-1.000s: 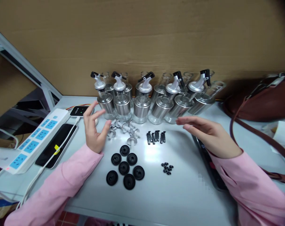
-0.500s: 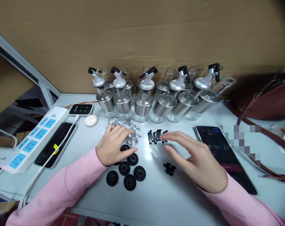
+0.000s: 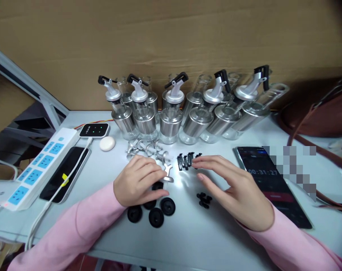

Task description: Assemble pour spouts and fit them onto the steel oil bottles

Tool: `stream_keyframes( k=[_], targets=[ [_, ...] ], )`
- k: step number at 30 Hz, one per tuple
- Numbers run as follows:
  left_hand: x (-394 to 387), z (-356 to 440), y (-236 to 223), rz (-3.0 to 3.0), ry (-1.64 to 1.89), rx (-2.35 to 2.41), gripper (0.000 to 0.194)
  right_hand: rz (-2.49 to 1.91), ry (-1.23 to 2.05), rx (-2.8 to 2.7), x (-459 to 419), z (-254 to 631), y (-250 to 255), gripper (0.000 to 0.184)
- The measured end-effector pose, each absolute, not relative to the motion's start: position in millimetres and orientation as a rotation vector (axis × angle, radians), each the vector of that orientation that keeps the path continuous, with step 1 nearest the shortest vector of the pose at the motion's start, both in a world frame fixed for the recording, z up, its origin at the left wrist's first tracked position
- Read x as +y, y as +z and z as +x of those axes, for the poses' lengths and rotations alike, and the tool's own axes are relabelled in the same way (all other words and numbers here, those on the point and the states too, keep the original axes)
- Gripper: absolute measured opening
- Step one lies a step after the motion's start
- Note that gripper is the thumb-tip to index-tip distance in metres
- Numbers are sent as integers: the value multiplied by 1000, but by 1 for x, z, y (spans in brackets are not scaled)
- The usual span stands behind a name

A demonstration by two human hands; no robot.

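Note:
My left hand [image 3: 139,178] is over the black discs, its fingers curled around the edge of a silver pourer spout [image 3: 167,172] with a round base and a forked top. Several similar silver spouts [image 3: 150,147] lie loose behind it. Partly under that hand are several round black stopper discs [image 3: 156,217]. My right hand [image 3: 230,184] is open, thumb and fingers apart, its fingertips beside a row of thin black levers [image 3: 185,162]. Left of its palm lies a small pile of short black parts [image 3: 204,200].
Glass bottles with metal bands [image 3: 171,124] line the back of the table, several topped with silver-and-black pourers. A power strip [image 3: 41,165], a cabled phone [image 3: 65,175] and a round white case [image 3: 107,143] are left. A phone showing a timer [image 3: 272,188] and a brown bag [image 3: 315,113] are right.
My left hand has moved slightly right and towards me, bringing one silver spout away from the others. My right hand has barely moved. The view has shifted slightly.

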State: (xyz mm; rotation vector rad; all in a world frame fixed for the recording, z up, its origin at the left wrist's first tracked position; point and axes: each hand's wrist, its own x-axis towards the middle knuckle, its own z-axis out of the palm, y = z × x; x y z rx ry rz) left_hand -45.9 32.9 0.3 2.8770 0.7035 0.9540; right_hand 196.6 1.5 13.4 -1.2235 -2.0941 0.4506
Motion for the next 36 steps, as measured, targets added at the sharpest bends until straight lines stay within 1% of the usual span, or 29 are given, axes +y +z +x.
stream_keyframes(
  k=[10,20,26,32,36],
  targets=[
    [18,-28,1,2939,1042,645,27,-1144,561,-2097,-1,189,12,13],
    [17,-27,-1,2909,972,600,30,-1139,612,-2120,0,186,6,9],
    [18,-28,-4,2865,883,625,24,-1146,555,-2164,0,186,4,8],
    [18,-29,-6,2784,821,610,21,-1146,624,-2208,3,191,8,9],
    [18,-29,-7,2759,768,603,22,-1155,638,-2346,10,206,14,9]
  ],
)
